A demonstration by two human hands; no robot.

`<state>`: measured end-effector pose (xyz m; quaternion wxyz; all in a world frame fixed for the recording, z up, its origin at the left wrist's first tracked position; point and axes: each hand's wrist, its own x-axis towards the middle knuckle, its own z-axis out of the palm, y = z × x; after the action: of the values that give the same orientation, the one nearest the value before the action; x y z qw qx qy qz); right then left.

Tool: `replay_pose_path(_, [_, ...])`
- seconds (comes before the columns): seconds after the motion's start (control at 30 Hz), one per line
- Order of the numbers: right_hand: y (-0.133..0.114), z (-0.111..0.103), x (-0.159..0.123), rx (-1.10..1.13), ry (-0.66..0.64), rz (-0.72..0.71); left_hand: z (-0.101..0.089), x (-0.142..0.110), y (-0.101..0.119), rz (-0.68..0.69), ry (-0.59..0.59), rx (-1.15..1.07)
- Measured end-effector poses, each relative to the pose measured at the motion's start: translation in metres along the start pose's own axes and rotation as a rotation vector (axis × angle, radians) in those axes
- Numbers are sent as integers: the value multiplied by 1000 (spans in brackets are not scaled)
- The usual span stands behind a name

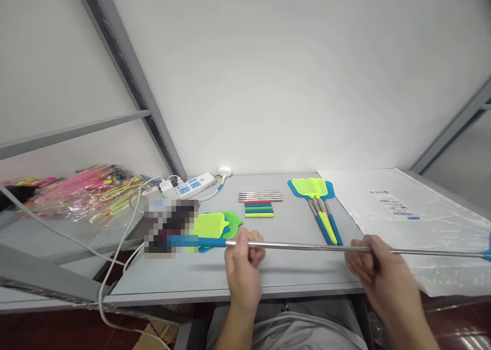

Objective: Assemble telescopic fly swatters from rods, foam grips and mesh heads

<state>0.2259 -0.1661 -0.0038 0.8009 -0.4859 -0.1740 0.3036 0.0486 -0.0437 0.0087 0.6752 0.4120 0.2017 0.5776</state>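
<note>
A telescopic steel rod of a fly swatter [307, 246] stretches almost level across the view, with a blue grip [210, 242] at its left end. Its blue head [488, 253] is cut off by the right edge. My left hand [243, 264] is closed around the rod just beyond the grip. Farther along, my right hand [378, 271] also holds the rod. Below the grip lie green-and-blue swatters [217, 226]. Beyond my hands are steel tubes [260, 196], coloured sleeves [259, 210], and a bundle of swatters [315, 196].
The grey table [291, 273] has a white power strip [192, 185] at the back. A plastic sheet [406, 212] with a label lies on the right. A pixelated patch [171, 228] hides something. Pink items in a clear bag [84, 194], white cables [123, 248] and grey metal frame bars [126, 69] are on the left.
</note>
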Motion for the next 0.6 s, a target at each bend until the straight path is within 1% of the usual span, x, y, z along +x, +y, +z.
replay_pose_path(0.1, [17,18,-11,14,-115,31,15,-14,-19,-65,-99,76])
replay_pose_path(0.2, [25,23,-16,-16,-179,18,24,-23,-34,-105,-187,118])
replay_pose_path(0.27, [25,21,-16,-55,-181,-3,23,-24,-39,-118,-218,129])
replay_pose_path(0.33, [23,17,-15,-140,-195,-25,18,-19,-37,-109,-221,150])
replay_pose_path(0.4, [20,12,-14,-244,-245,-32,8,-10,-29,-79,-185,163])
replay_pose_path(0.47, [16,7,-12,-282,-276,-22,-3,1,-15,-32,-101,139])
replay_pose_path(0.5, [13,4,-10,-267,-266,-11,-9,7,-6,5,-35,109])
replay_pose_path(0.57, [6,-2,-7,-202,-199,10,-20,18,13,105,119,45])
replay_pose_path(0.6, [2,-5,-6,-176,-168,20,-25,23,23,155,177,16])
